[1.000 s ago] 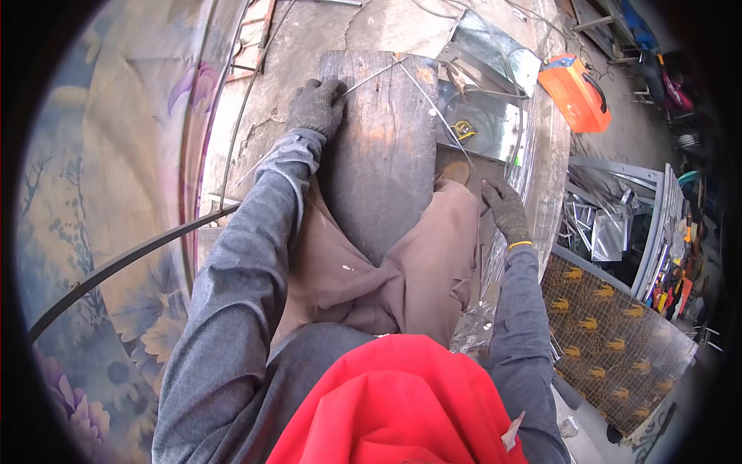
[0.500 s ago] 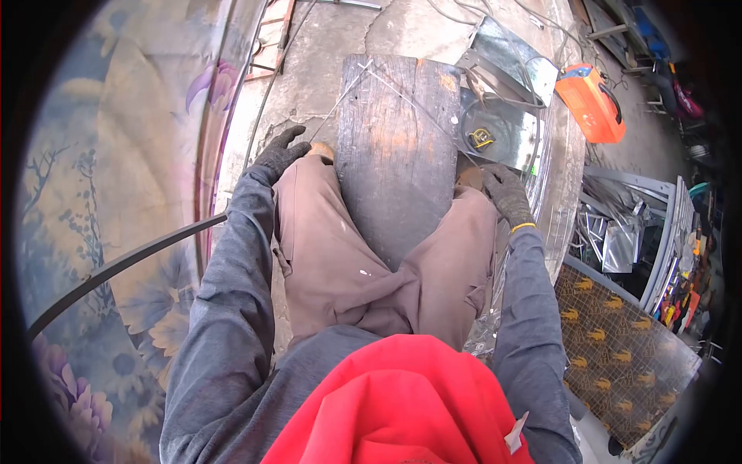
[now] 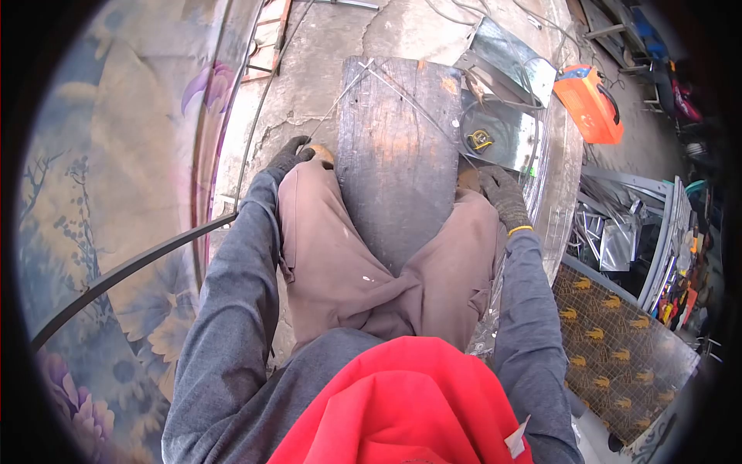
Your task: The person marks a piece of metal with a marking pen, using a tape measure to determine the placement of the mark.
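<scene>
A dark, worn wooden board (image 3: pixel 398 185) lies between my knees. Two thin metal rods rest on its far end, where their tips meet and cross. The left rod (image 3: pixel 334 110) slants down off the board to my left hand (image 3: pixel 289 158), whose gloved fingers are closed around its near end. Across the board runs the right rod (image 3: pixel 413 104), reaching my right hand (image 3: pixel 504 198) beside my right knee. That gloved hand is curled at the rod's near end; its fingertips are partly hidden.
Right of the board, a yellow-and-black tape measure (image 3: pixel 480 140) lies on a sheet of metal (image 3: pixel 506 127). Beyond it sits an orange machine (image 3: pixel 589 104). Metal scraps (image 3: pixel 618 243) fill a frame at right. A floral sheet (image 3: pixel 131 155) and a curved dark bar (image 3: pixel 131 267) are at left.
My left hand has moved slightly inward and down, and its spread fingers have closed on the left rod. The right hand has barely shifted.
</scene>
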The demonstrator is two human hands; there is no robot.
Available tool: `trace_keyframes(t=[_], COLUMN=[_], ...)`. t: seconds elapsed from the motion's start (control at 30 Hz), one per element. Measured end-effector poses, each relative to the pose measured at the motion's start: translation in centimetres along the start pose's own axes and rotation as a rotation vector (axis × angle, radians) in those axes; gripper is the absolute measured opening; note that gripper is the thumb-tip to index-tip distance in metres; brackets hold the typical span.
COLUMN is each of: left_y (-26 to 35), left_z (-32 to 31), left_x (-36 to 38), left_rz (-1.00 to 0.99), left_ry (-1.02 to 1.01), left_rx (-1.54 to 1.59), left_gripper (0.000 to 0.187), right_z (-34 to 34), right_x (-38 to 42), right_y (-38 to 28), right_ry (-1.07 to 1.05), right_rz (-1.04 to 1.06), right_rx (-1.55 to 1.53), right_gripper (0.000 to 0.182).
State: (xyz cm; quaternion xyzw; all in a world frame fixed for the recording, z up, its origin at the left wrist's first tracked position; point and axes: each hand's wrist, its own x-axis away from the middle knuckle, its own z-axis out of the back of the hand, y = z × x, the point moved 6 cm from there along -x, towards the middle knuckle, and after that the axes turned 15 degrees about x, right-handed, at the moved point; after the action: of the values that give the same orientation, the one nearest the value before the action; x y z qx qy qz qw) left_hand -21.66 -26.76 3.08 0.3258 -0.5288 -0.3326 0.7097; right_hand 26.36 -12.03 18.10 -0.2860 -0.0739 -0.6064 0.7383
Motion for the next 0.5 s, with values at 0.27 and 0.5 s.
trace_keyframes(t=[0.27,0.5], left_y=[10.6,16.9], left_z=[-0.7,-4.3], left_x=[2.7,1.5], left_rz=[-0.022,-0.092], left_ry=[-0.123,-0.233], left_rx=[0.226,-0.125], left_gripper=[0.026,0.025], right_z=[1.1,-0.9], right_x=[3.6,8.5], right_y=[3.5,9.5], right_ry=[-0.033,-0.07], right_rz=[-0.076,-0.265], right_rx=[0.083,-0.272], right_gripper=[0.035,0.028])
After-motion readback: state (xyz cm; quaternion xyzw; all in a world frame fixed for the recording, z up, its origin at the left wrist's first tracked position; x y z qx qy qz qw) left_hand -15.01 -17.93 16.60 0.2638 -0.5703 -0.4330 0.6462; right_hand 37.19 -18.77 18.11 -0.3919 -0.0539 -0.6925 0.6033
